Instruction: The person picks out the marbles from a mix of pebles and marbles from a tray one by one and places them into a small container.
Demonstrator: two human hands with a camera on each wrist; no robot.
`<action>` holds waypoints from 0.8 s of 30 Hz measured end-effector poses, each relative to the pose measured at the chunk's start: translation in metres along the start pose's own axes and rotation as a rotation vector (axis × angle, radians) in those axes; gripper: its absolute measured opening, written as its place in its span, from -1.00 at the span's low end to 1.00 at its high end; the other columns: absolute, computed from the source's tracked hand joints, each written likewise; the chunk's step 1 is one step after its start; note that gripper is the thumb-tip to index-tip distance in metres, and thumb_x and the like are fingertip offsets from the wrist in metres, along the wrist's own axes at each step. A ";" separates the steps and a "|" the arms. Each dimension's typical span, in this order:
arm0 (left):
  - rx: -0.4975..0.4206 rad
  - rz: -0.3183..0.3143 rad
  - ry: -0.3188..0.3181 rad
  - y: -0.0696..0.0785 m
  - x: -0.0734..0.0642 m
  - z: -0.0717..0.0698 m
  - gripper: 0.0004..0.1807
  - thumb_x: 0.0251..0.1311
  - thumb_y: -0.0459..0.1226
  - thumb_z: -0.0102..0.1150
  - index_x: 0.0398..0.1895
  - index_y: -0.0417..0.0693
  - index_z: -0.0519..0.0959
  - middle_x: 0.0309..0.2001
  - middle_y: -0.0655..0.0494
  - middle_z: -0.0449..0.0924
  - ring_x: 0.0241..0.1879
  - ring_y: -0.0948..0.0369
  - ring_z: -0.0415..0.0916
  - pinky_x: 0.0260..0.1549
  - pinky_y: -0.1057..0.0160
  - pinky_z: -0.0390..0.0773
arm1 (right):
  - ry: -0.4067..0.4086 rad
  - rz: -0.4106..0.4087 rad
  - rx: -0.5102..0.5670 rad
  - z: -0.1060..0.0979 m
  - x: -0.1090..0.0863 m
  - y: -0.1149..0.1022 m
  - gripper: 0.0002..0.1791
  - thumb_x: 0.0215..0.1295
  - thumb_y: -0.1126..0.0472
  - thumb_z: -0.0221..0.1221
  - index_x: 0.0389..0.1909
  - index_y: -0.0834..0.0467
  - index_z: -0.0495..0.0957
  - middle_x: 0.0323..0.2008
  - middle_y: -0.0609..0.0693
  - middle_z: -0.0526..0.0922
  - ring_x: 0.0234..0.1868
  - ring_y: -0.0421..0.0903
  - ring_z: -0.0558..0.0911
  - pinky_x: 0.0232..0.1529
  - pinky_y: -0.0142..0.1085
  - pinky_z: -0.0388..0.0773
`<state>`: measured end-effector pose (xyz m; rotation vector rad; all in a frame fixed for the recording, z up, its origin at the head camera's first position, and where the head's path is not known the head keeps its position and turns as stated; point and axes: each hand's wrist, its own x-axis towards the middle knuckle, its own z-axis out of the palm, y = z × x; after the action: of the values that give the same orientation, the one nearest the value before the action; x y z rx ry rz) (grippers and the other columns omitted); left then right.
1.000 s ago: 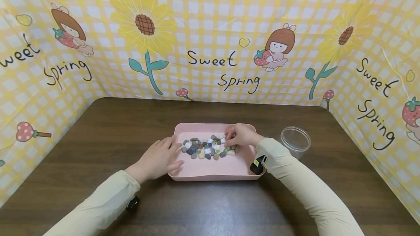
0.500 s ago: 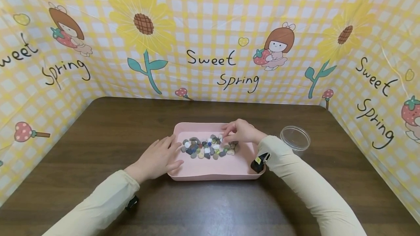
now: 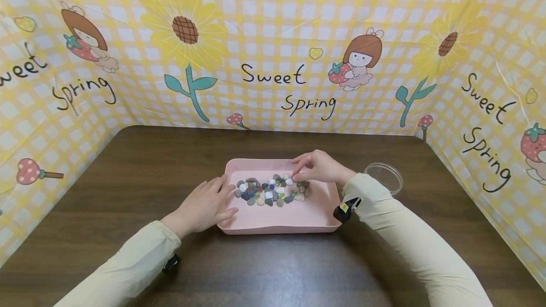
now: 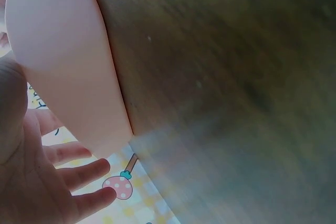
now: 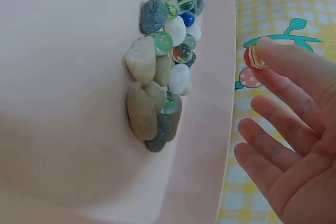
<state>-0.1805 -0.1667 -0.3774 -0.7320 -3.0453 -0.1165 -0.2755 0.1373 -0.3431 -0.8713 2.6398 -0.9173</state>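
Remote feed: I see R hand [image 3: 326,168] approx 2 o'clock of pink tray [image 3: 277,218], pinches red-striped marble [image 5: 254,57]; L hand [image 3: 201,206] 9 o'clock, fingers spread, nil held.

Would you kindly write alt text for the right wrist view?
A right hand pinches a red-striped marble near a pink tray, where pebbles and glass marbles lie in a dense band. Yellow checked cloth shows behind.
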 end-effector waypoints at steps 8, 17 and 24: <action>0.001 0.011 0.011 -0.001 0.001 0.001 -0.33 0.19 0.12 0.01 0.21 -0.17 0.40 0.31 -0.33 0.23 0.27 -0.20 0.26 0.22 -0.20 0.27 | 0.023 -0.018 0.016 -0.009 -0.009 -0.005 -0.89 0.08 0.18 0.31 -0.37 0.11 0.71 0.09 0.14 0.59 0.19 0.04 0.53 0.20 -0.06 0.44; -0.010 0.006 0.002 0.000 0.001 0.000 -0.33 0.19 0.11 0.03 0.21 -0.17 0.40 0.31 -0.33 0.23 0.27 -0.20 0.27 0.22 -0.20 0.26 | 0.048 0.006 0.080 -0.012 -0.017 -0.004 -0.88 0.07 0.22 0.32 -0.35 0.13 0.71 0.12 0.15 0.57 0.22 0.05 0.49 0.22 -0.08 0.41; -0.020 0.012 0.018 -0.001 0.000 0.001 -0.34 0.18 0.10 0.05 0.20 -0.17 0.40 0.31 -0.34 0.24 0.26 -0.19 0.27 0.21 -0.21 0.28 | 0.079 -0.026 0.098 -0.018 -0.029 -0.007 -0.88 0.08 0.21 0.31 -0.35 0.14 0.70 0.11 0.17 0.57 0.21 0.06 0.50 0.22 -0.07 0.41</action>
<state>-0.1815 -0.1677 -0.3788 -0.7457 -3.0268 -0.1523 -0.2559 0.1592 -0.3251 -0.8650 2.6287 -1.0996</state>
